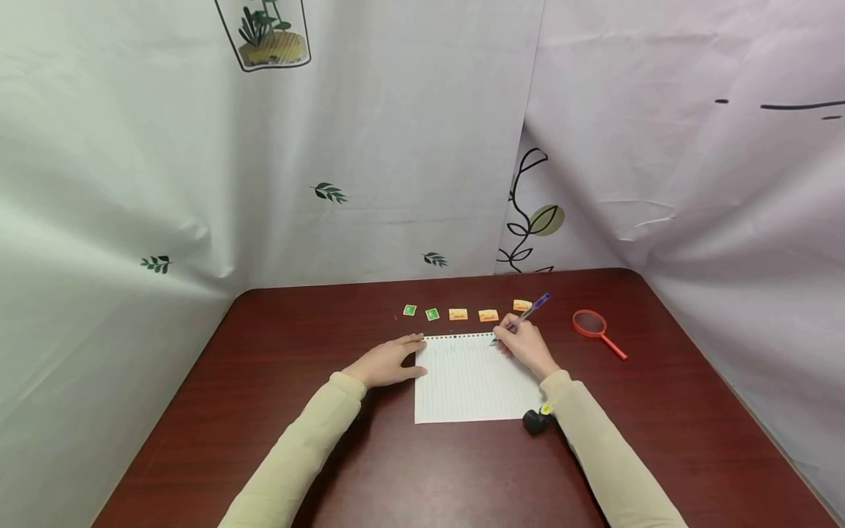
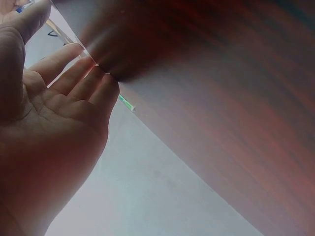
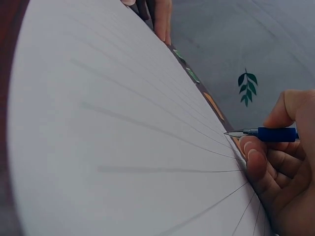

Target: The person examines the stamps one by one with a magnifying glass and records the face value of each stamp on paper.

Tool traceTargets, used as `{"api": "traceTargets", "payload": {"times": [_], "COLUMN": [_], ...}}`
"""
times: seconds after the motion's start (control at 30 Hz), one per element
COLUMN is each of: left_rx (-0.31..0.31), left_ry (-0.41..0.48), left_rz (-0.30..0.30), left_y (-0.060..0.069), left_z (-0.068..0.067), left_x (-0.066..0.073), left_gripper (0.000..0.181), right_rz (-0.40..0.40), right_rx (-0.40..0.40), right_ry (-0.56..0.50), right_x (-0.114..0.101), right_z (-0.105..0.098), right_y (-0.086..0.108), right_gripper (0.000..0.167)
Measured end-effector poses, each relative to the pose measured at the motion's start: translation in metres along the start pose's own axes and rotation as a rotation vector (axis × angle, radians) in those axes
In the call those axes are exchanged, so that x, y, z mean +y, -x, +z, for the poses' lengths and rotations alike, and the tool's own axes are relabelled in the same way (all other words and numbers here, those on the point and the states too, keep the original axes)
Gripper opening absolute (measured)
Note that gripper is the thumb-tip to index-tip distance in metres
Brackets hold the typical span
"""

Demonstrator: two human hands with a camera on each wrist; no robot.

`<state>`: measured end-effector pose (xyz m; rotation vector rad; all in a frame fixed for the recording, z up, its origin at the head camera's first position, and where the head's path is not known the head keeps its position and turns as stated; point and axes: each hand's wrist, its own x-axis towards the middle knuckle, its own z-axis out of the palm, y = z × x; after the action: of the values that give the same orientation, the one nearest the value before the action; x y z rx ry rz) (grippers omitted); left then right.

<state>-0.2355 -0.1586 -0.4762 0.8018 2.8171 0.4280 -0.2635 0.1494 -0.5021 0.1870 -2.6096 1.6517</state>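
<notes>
A sheet of lined paper (image 1: pixel 472 385) with punched holes along its far edge lies on the dark red table. My right hand (image 1: pixel 524 345) grips a blue pen (image 1: pixel 538 302), its tip at the upper right part of the sheet. In the right wrist view the pen (image 3: pixel 275 134) sits between thumb and fingers, the tip at the paper (image 3: pixel 123 132). Faint marks run along the top lines. My left hand (image 1: pixel 389 361) rests flat at the sheet's left edge, fingers straight. The left wrist view shows that hand (image 2: pixel 64 113) palm side, holding nothing.
Beyond the sheet lie two green stamp-like pieces (image 1: pixel 432 314) and three orange ones (image 1: pixel 458 314) in a row. A red magnifying glass (image 1: pixel 590 323) lies to the right. A black wrist camera (image 1: pixel 535 422) sits by the right sleeve. White printed cloth (image 1: pixel 409 147) hangs behind the table (image 1: pixel 422 477).
</notes>
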Motion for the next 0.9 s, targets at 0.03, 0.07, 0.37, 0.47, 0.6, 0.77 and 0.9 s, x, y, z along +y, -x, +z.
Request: {"api": "traceTargets", "payload": {"times": [0.03, 0.07, 0.37, 0.47, 0.6, 0.77, 0.9], "left_rx": [0.002, 0.004, -0.002, 0.004, 0.000, -0.009, -0.006], "left_ry": [-0.004, -0.004, -0.007, -0.006, 0.002, -0.001, -0.002], "left_rz": [0.000, 0.000, 0.010, 0.013, 0.015, 0.006, 0.007], "left_y": [0.0001, 0.0002, 0.0019, 0.0022, 0.0024, 0.0026, 0.0018], "left_z": [-0.0006, -0.0011, -0.0013, -0.0005, -0.0001, 0.0001, 0.0000], "left_x": [-0.0001, -0.0003, 0.0006, 0.0009, 0.0006, 0.0002, 0.0012], "left_gripper": [0.066, 0.066, 0.067, 0.066, 0.066, 0.066, 0.067], "right_rz": [-0.002, -0.003, -0.003, -0.006, -0.012, -0.017, -0.017], "right_rx": [0.001, 0.002, 0.095, 0.097, 0.068, 0.054, 0.073], "right_ry": [-0.001, -0.001, -0.032, -0.010, 0.007, 0.036, 0.044], "right_x": [-0.0004, -0.0007, 0.0002, 0.0018, 0.0021, 0.0006, -0.0006], "right_z": [0.0001, 0.0001, -0.0041, -0.0049, -0.0042, -0.0033, -0.0044], "right_y": [0.0001, 0.0002, 0.0020, 0.0027, 0.0033, 0.0043, 0.0051], "right_gripper": [0.016, 0.016, 0.015, 0.015, 0.016, 0.016, 0.017]}}
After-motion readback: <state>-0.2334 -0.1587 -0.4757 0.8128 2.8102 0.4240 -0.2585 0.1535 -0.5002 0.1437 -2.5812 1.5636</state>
